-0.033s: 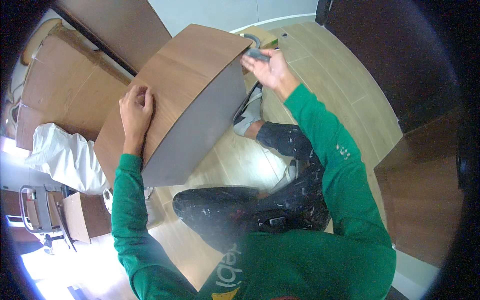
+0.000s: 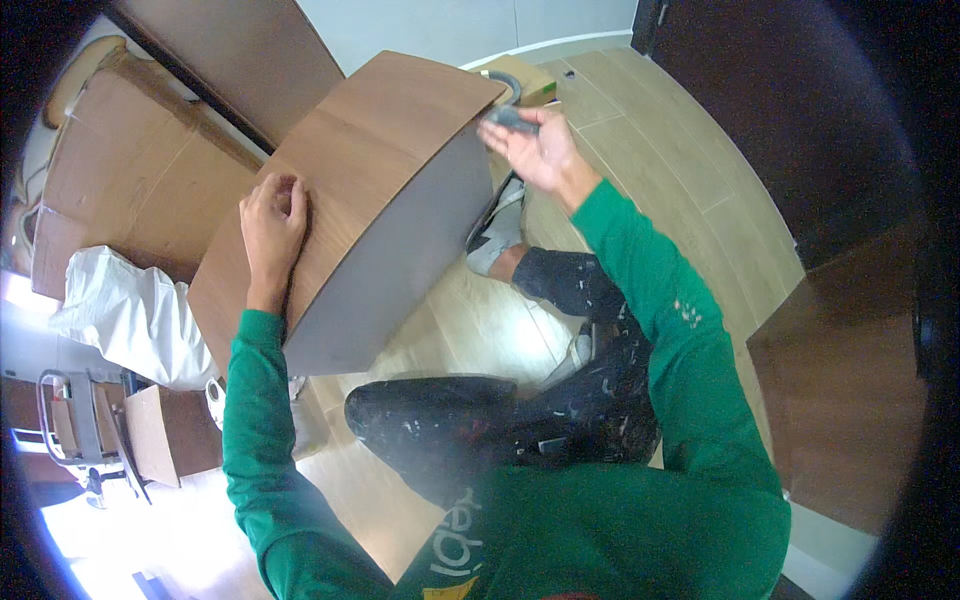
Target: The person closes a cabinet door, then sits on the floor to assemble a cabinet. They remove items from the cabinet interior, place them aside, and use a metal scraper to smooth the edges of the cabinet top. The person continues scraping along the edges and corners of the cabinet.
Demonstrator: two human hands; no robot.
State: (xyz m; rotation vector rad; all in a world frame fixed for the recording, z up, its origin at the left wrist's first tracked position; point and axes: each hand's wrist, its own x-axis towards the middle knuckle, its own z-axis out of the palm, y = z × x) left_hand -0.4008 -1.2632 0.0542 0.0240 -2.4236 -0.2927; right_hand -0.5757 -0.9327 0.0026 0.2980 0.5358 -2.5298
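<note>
A wood-grain panel tops a box-like cabinet piece (image 2: 400,115) with a grey side (image 2: 385,255), standing in front of me. My left hand (image 2: 272,225) rests on the wood surface near its left part, fingers loosely bent and thumb apart, with nothing visible in it. At the far right corner, my right hand (image 2: 540,150) grips a small dark grey block (image 2: 512,119) between thumb and fingers, close to the panel's edge. Motion blur hides the block's exact kind and whether it touches the edge.
A cardboard sheet (image 2: 140,170) and a white sack (image 2: 135,320) lie to the left. Behind the far corner sit a grey curved hose (image 2: 510,85) and a carton (image 2: 535,80). My bent legs (image 2: 440,420) are close below. A dark door (image 2: 750,110) stands at right.
My right hand and the grey block have shifted slightly down beside the panel's corner. The left hand stays almost where it was.
</note>
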